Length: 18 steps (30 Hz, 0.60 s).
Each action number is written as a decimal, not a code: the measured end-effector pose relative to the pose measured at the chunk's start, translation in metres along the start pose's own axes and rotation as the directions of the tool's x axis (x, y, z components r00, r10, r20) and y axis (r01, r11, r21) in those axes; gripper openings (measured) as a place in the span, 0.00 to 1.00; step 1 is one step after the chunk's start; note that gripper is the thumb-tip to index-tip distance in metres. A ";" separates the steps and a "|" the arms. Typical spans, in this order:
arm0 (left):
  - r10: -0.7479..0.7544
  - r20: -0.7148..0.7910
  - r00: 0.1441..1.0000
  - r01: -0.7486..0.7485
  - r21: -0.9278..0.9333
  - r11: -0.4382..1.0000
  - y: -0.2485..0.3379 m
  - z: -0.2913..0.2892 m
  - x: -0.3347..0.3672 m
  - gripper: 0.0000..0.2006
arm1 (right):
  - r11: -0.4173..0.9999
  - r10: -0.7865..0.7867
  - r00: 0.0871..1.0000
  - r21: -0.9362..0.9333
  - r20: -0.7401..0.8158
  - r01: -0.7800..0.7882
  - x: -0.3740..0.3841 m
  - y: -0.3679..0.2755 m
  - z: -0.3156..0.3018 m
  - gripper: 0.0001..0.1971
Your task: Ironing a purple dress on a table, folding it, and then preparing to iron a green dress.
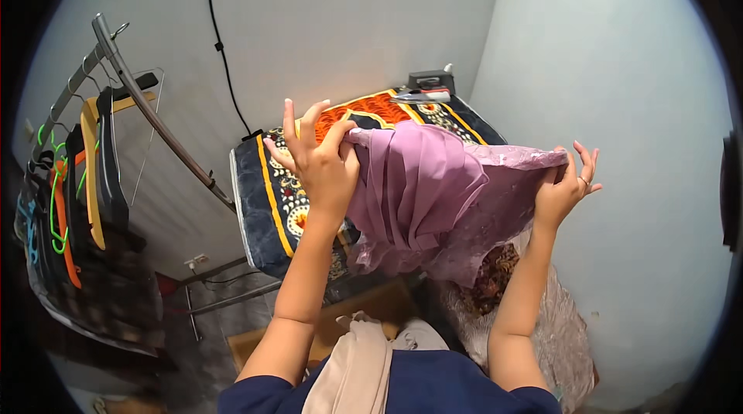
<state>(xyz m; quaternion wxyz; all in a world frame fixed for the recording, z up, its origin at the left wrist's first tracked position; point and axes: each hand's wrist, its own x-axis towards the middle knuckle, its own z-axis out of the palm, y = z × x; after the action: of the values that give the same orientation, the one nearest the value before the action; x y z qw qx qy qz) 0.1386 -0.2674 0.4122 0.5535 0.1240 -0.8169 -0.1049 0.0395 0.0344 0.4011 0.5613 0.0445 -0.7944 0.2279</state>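
While its pleats droop, the mauve cloth [418,182] is held up before the patterned blanket [259,205].
Left hand [325,166] pinches 1 end between thumb and forefinger, other fingers spread; right hand [560,193] pinches the opposite end; a yellow hanger [90,174] hangs leftward.

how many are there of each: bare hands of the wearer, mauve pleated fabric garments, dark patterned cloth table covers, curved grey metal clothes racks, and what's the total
Bare hands of the wearer: 2 (left hand, right hand)
Mauve pleated fabric garment, held by both: 1
Dark patterned cloth table cover: 1
Curved grey metal clothes rack: 1
Total: 5
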 end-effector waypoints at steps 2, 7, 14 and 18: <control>-0.022 0.003 1.000 0.022 0.012 1.000 -0.006 0.020 0.015 0.07 | 0.999 -0.016 1.000 0.028 0.014 0.015 0.013 0.003 0.030 0.10; -0.030 0.048 0.998 0.030 0.002 1.000 -0.009 0.095 0.061 0.06 | 0.998 0.000 1.000 0.058 0.025 -0.001 0.064 0.018 0.104 0.07; 0.007 0.085 0.996 0.003 -0.112 0.994 0.026 0.216 0.160 0.09 | 0.999 -0.032 0.993 -0.021 -0.111 0.030 0.171 0.075 0.190 0.16; 0.029 -0.052 0.998 -0.042 -0.267 0.963 0.061 0.252 0.245 0.09 | 0.987 -0.034 0.951 -0.158 -0.308 -0.016 0.255 0.060 0.178 0.19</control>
<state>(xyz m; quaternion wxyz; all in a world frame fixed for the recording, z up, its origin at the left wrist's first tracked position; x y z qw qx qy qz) -0.1886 -0.2788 0.5538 0.5864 0.0359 -0.7837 -0.2016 -0.2287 0.0622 0.5679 0.6818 -0.0329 -0.7117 0.1657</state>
